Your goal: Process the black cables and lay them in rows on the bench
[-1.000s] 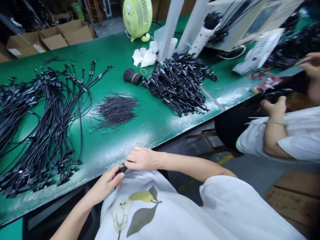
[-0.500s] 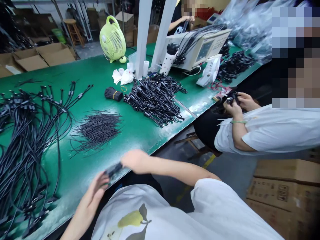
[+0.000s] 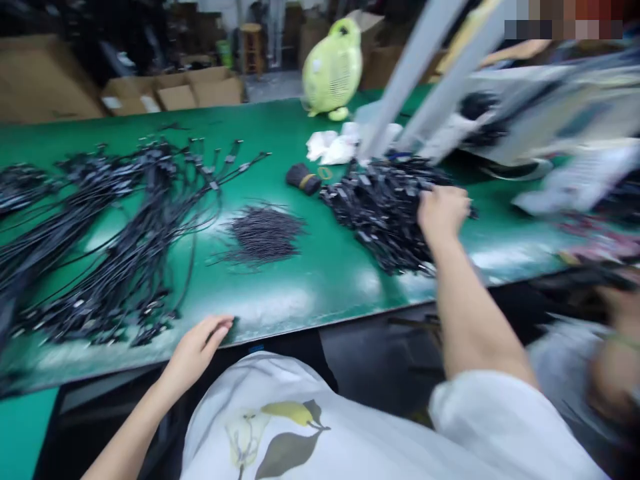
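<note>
My right hand (image 3: 445,208) reaches onto the right part of a heap of bundled black cables (image 3: 385,217). It is smeared by motion, and its fingertips are partly hidden, so its grip cannot be made out. Near the front edge of the green table (image 3: 280,300), my left hand (image 3: 203,341) has its fingers stretched forward and holds nothing I can see. Thin black ties (image 3: 265,233) lie loose in a pile between the hands. Long black cables (image 3: 145,233) with connectors spread across the table's left side.
Behind the heap are a banded bundle of black ties (image 3: 303,179), white crumpled tissue (image 3: 340,145) and slanting white posts (image 3: 413,77). A green fan (image 3: 333,70) stands at the back. At right, another person's arm (image 3: 623,313) is blurred beside a white device (image 3: 580,177).
My right hand has moved from the table's front edge, where it held a black cable bundle, to the cable heap. My left hand has come away from that bundle. The view has swung left.
</note>
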Demonstrator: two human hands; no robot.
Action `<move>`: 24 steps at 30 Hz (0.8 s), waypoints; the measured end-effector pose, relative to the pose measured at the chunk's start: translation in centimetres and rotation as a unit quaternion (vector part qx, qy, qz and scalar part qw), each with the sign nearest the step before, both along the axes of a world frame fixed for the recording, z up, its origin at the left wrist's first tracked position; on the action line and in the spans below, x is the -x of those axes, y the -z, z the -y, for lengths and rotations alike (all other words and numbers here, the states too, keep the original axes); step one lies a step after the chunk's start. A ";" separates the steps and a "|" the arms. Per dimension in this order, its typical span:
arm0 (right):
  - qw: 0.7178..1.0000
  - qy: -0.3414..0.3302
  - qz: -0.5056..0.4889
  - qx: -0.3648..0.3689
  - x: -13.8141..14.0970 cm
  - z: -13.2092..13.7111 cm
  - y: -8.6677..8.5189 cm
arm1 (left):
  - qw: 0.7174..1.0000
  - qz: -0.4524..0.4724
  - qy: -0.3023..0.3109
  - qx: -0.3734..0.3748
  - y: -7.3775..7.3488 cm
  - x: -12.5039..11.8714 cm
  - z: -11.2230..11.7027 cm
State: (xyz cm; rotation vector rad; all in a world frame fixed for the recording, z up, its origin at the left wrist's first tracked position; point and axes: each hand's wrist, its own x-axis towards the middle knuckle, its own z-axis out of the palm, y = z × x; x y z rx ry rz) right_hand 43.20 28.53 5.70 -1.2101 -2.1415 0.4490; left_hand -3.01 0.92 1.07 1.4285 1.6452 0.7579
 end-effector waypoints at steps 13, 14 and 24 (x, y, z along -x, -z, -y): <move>0.990 -0.076 0.073 -0.093 16.2 6.6 3.7 | 0.888 -0.431 -0.156 -0.038 -0.9 14.4 -13.5; 0.988 -0.100 0.086 -0.082 17.5 6.8 3.6 | 0.891 -0.425 -0.156 -0.033 -0.7 14.7 -14.0; 0.960 -0.258 0.107 -0.020 34.5 8.3 1.8 | 0.968 -0.234 -0.083 -0.039 -4.7 12.6 -9.7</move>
